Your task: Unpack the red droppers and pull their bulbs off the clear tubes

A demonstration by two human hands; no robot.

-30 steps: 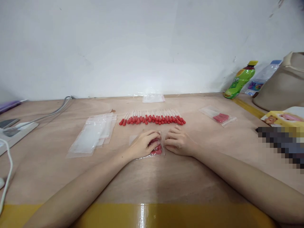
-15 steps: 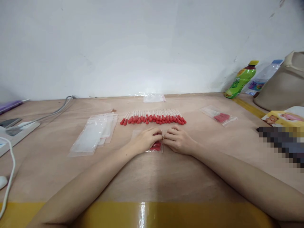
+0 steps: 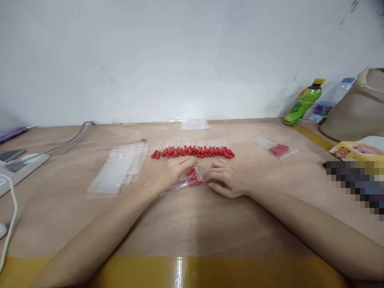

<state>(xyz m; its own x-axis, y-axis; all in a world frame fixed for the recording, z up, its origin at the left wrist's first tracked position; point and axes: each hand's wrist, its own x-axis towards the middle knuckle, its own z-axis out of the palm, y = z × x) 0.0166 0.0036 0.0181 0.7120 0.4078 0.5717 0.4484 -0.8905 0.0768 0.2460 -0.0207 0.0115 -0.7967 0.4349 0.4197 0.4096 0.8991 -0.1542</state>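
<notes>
A clear plastic bag [image 3: 196,174] with red-tipped sticks in it lies at a slant between my hands. My left hand [image 3: 177,173] is closed on its far left part, fingers bent over the film and thumb hidden. At the bag's right end, my right hand [image 3: 225,178] pinches the edge with curled fingers. Just beyond the hands lies a row of white sticks with red bulb tips [image 3: 198,151], tips towards me. Empty clear bags [image 3: 112,172] lie overlapped to the left. Another filled bag [image 3: 279,149] rests on the right.
A further clear bag [image 3: 194,125] lies by the wall. At the right are a green bottle [image 3: 304,103], a clear bottle [image 3: 333,98], a beige container [image 3: 355,108] and a yellow packet [image 3: 357,151]. A power strip [image 3: 33,162] with cables sits at the left.
The bag has turned to a slant, and more of its red contents show. My left hand has shifted left and a little away from my right hand, which remains at the bag's right end.
</notes>
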